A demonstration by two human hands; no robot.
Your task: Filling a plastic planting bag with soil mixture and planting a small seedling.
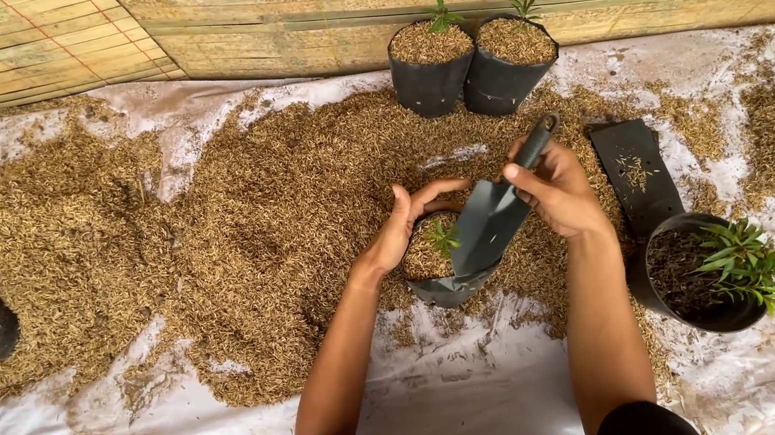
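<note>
Gripping dark metal trowel (494, 218), soft black husk-filled grow bag (443, 285), green seedling (443, 238)

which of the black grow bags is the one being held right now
The small grow bag at centre, its rim gripped by the left hand while the right hand tips a trowel over it. The others stand untouched.

A plant nursery potting area is shown: rice husk (287, 221) is spread over a white ground sheet (455, 410), black seedling bags (473, 69) are lined against a far bamboo-mat wall (357, 0).
</note>
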